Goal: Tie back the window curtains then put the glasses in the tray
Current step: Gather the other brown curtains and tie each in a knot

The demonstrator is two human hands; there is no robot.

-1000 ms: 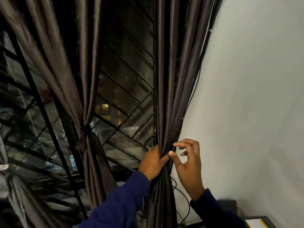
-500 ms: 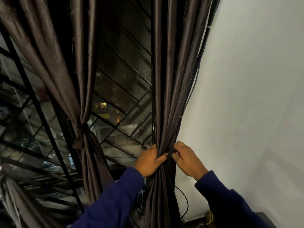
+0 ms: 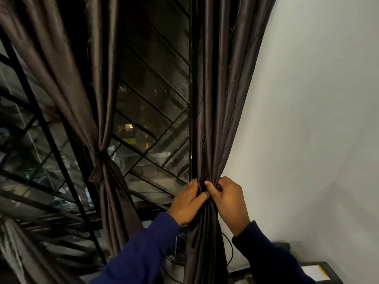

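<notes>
right hand (image 3: 227,198) now gripping curtain (image 3: 213,99)

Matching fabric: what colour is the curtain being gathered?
Dark brown with a slight sheen, the curtain shows best in the head view.

Window grille (image 3: 155,111), white wall (image 3: 320,111), cables (image 3: 178,255)

A dark brown curtain (image 3: 217,99) is hanging at the right by the wall, its folds bunching together low down. A second dark brown curtain (image 3: 82,89) is hanging to its left, already knotted at mid-height.
</notes>
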